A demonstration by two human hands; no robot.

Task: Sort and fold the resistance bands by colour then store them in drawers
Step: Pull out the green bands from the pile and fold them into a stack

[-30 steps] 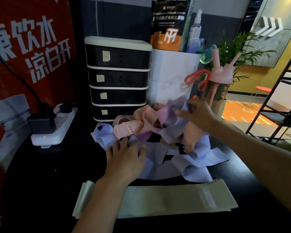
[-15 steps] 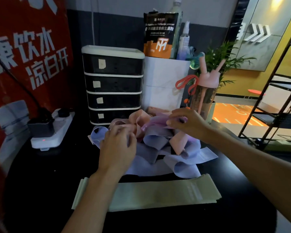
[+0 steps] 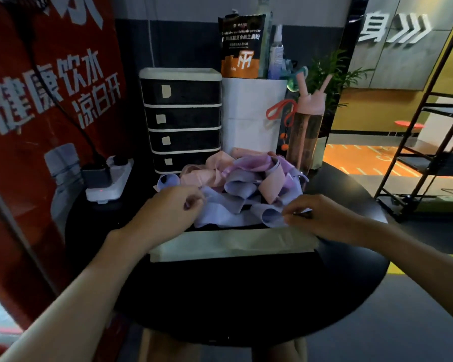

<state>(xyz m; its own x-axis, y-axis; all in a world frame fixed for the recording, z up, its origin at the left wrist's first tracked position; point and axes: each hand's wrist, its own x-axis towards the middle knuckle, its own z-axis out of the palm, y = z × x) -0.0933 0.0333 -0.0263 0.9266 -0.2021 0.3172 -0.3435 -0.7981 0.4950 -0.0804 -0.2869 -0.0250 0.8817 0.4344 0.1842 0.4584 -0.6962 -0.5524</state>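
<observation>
A tangled heap of resistance bands (image 3: pixel 246 184) in pink, purple and pale blue lies on the round black table (image 3: pixel 351 278). In front of it several pale green bands (image 3: pixel 233 244) lie flat in a stack. My left hand (image 3: pixel 168 210) pinches the left end of a pale blue band (image 3: pixel 220 212) at the heap's near edge. My right hand (image 3: pixel 322 215) pinches the right end of the same blue band. A black drawer unit (image 3: pixel 181 118) with four closed drawers stands behind the heap.
A white box (image 3: pixel 251 116) holding a supplement pouch and spray bottle stands right of the drawers. A pink water bottle (image 3: pixel 306 131) sits beside the heap. A power strip (image 3: pixel 107 184) lies at the left by a red banner. A metal rack (image 3: pixel 429 152) stands at right.
Both hands came down from the top of the heap to its near edge and took hold of the pale blue band's ends. The view pulled back from the table.
</observation>
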